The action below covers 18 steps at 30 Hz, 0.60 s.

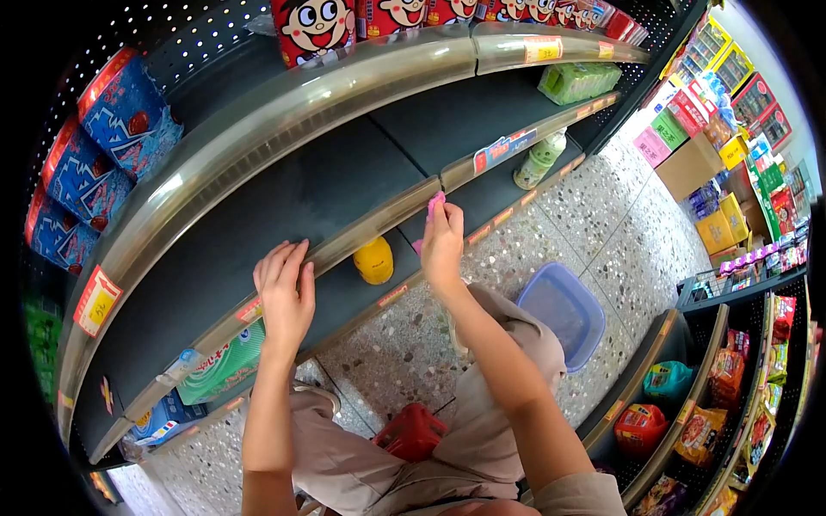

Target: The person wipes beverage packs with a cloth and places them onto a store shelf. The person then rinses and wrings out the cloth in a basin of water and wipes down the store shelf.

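Observation:
My right hand (443, 241) is closed on a pink cloth (436, 203), which it holds against the clear front strip (379, 217) of a dark shelf (284, 185). Farther left, my left hand (285, 291) lies on the same strip with its fingers stretched and somewhat apart, holding nothing. Between the two hands, a yellow container (374, 261) stands on the lower shelf. Beyond my right hand, a green and white bottle (540, 159) stands on that lower level.
Red packs (314, 30) line the upper shelf, and blue bags (129, 112) hang at the left. A blue-purple basin (562, 316) stands on the speckled floor, right of my legs. A red object (411, 433) is between my legs. Stocked shelves (688, 413) curve round the lower right.

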### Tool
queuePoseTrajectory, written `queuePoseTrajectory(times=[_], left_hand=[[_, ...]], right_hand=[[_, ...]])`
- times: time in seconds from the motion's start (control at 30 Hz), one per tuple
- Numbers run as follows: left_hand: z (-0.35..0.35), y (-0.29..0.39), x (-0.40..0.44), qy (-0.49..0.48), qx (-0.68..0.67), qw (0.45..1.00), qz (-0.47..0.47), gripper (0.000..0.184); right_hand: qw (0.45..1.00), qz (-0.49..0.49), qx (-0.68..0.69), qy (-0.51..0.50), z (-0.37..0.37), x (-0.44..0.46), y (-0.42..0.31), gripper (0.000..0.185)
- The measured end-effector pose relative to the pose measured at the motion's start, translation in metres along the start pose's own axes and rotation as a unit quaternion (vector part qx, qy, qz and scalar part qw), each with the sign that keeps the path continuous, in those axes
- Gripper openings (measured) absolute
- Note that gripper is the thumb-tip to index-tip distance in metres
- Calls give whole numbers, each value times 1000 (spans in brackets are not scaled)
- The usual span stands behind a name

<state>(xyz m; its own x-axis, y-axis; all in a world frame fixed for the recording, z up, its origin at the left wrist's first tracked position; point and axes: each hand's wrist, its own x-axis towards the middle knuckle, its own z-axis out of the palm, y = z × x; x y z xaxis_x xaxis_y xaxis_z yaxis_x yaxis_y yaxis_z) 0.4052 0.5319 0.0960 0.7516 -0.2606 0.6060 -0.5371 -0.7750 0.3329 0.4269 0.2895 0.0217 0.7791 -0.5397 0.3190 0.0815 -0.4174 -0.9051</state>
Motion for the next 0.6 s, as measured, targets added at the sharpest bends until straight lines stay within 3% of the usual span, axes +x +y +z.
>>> queuePoseTrajectory(times=[0.1, 0.17, 0.27, 0.37, 0.43, 0.5, 0.6], left_hand=[[-1, 2, 1, 5, -4, 1000, -1, 27], [-1, 2, 0, 12, -11, 1000, -1, 27], [-2, 0, -2, 12, -10, 1000, -7, 27], [-2, -3, -4, 15, -4, 1000, -8, 27], [-4, -4, -4, 9, -3, 1000, -9, 28], [-5, -3, -4, 6, -2, 1000, -10, 28], [-5, -2, -5, 6, 3, 1000, -8, 27]], right_hand=[[999, -30, -3, 21, 0, 3, 2, 29], [978, -155, -123, 62, 2, 3, 2, 25], [991, -78, -103, 30, 2, -1, -12, 28], [989, -118, -76, 40, 11, -11, -6, 28], [997, -72, -11, 6, 12, -20, -17, 22], [996, -84, -4, -1, 14, -30, -28, 18], [980, -188, -57, 19, 19, -35, -26, 17]])
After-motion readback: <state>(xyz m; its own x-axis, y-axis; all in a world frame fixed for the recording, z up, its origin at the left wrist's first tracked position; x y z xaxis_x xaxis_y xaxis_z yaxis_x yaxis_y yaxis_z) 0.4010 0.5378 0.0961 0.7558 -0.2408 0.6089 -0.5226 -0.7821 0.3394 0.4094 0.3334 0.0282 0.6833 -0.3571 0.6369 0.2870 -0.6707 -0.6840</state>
